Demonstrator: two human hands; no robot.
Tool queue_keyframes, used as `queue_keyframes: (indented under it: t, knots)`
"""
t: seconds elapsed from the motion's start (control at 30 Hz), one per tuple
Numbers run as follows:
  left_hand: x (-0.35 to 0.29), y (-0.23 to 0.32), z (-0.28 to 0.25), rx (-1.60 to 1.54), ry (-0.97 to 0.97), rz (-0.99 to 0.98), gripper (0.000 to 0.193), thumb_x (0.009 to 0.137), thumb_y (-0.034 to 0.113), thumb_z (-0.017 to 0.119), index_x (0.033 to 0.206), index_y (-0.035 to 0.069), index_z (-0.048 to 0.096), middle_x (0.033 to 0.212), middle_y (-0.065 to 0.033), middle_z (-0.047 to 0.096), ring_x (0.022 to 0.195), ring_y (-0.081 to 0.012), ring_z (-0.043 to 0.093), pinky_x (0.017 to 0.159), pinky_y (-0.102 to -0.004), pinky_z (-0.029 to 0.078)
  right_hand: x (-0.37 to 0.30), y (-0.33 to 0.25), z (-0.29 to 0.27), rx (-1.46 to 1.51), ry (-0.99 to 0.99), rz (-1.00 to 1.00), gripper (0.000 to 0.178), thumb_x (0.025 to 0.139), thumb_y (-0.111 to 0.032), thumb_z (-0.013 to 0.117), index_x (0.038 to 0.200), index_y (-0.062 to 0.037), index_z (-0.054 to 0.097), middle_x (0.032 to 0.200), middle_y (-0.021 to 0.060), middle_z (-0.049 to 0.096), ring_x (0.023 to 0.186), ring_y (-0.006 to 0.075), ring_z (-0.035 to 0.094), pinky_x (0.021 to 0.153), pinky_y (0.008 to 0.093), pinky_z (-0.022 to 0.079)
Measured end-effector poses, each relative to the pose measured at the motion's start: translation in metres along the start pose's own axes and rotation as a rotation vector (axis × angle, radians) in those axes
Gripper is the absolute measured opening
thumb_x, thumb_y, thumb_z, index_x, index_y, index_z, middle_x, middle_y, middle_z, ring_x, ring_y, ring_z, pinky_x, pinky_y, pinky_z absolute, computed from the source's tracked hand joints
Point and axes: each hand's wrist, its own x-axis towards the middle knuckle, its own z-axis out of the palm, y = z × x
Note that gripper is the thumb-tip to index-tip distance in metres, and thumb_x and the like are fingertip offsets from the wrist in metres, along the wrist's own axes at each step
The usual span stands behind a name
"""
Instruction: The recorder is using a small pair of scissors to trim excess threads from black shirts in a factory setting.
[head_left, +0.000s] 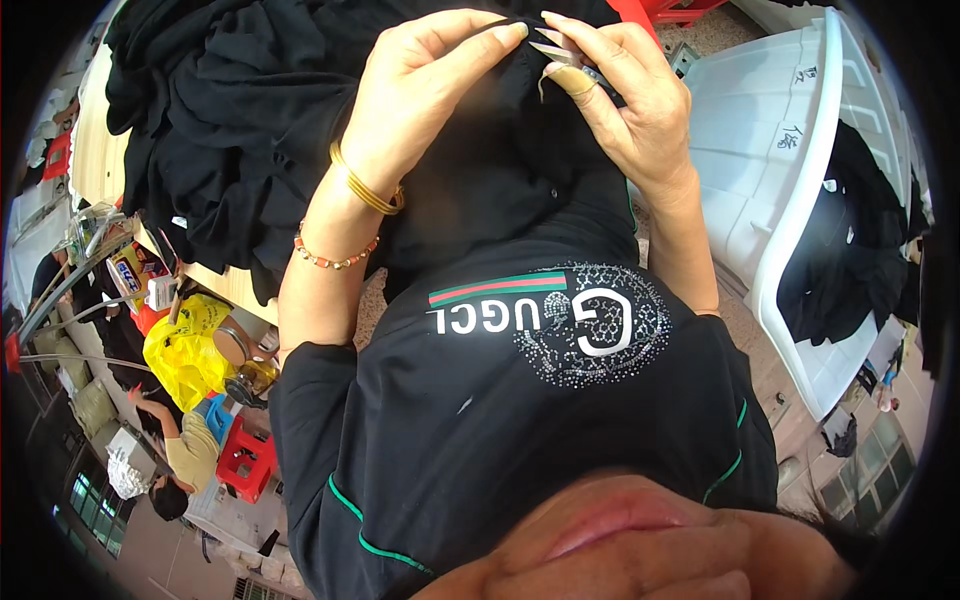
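My left hand (425, 85) is raised at the top, its thumb and fingers pinching the edge of a black garment (490, 150). The cloth hangs from there toward my lap, and a small button shows on it. Close beside it, my right hand (640, 105) holds small thread snips (556, 50), their pointed metal blades slightly apart and directed at the pinched edge. Part of the snips is hidden in the palm. A yellowish cover (571, 80) wraps the right thumb. Gold bangles (370, 190) and a beaded bracelet (335, 259) circle my left wrist.
A heap of black cloth (235, 130) covers much of the wooden table (95, 160) at left. A white plastic bin (745, 160) with black clothes (850, 240) stands at right. A yellow bag (185, 350), a red stool (245, 460) and another person (190, 455) are at lower left.
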Motion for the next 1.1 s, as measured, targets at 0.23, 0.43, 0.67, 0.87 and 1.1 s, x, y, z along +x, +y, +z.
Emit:
queue_keyframes:
  t: [0.23, 0.43, 0.67, 0.87, 1.1]
  knots:
    - [-0.001, 0.024, 0.006, 0.098, -0.142, 0.001, 0.029, 0.101, 0.019, 0.068, 0.117, -0.005, 0.07, 0.098, -0.0013, 0.074, 0.089, -0.0054, 0.063, 0.078, -0.0222, 0.051, -0.002, 0.011, -0.002, 0.016, -0.003, 0.047, 0.027, 0.088, -0.014, 0.079, 0.114, -0.0077, 0.075, 0.091, 0.0019, 0.07, 0.075, 0.0139, 0.066, 0.066, 0.0263, 0.052]
    - [-0.031, 0.059, -0.002, 1.114, -0.099, 0.331, 0.014, 0.093, 0.012, 0.069, 0.105, 0.005, 0.071, 0.091, -0.0128, 0.072, 0.087, -0.0354, 0.067, 0.081, -0.0419, 0.051, 0.004, 0.006, 0.014, -0.06, 0.081, -0.06, 0.026, 0.083, -0.021, 0.08, 0.105, -0.0081, 0.075, 0.086, 0.0048, 0.066, 0.076, 0.0236, 0.066, 0.064, 0.0345, 0.055]
    - [-0.032, 0.071, -0.003, 1.253, -0.025, 0.3, 0.014, 0.091, 0.016, 0.074, 0.093, 0.002, 0.072, 0.088, -0.0117, 0.072, 0.081, -0.0304, 0.065, 0.085, -0.0374, 0.046, -0.008, 0.011, 0.001, -0.095, 0.11, 0.064, 0.045, 0.082, -0.021, 0.081, 0.123, -0.0071, 0.07, 0.089, 0.0072, 0.064, 0.076, 0.0259, 0.065, 0.063, 0.0367, 0.053]
    - [-0.038, 0.062, -0.018, 1.06, -0.036, 0.172, 0.019, 0.095, 0.017, 0.072, 0.098, -0.001, 0.073, 0.09, -0.0153, 0.073, 0.078, -0.0319, 0.066, 0.074, -0.0371, 0.052, 0.001, -0.003, 0.007, 0.023, 0.161, 0.054, 0.044, 0.083, -0.021, 0.082, 0.123, -0.007, 0.068, 0.089, 0.0067, 0.063, 0.078, 0.0243, 0.067, 0.065, 0.0356, 0.054]
    - [-0.027, 0.054, -0.031, 0.621, 0.026, 0.077, 0.019, 0.102, 0.011, 0.065, 0.102, -0.007, 0.068, 0.085, -0.0006, 0.062, 0.076, -0.0067, 0.051, 0.07, -0.022, 0.044, 0.003, -0.004, 0.009, 0.062, 0.216, -0.025, 0.038, 0.078, -0.023, 0.083, 0.112, -0.0104, 0.072, 0.09, 0.0076, 0.066, 0.083, 0.0266, 0.068, 0.069, 0.0364, 0.056]
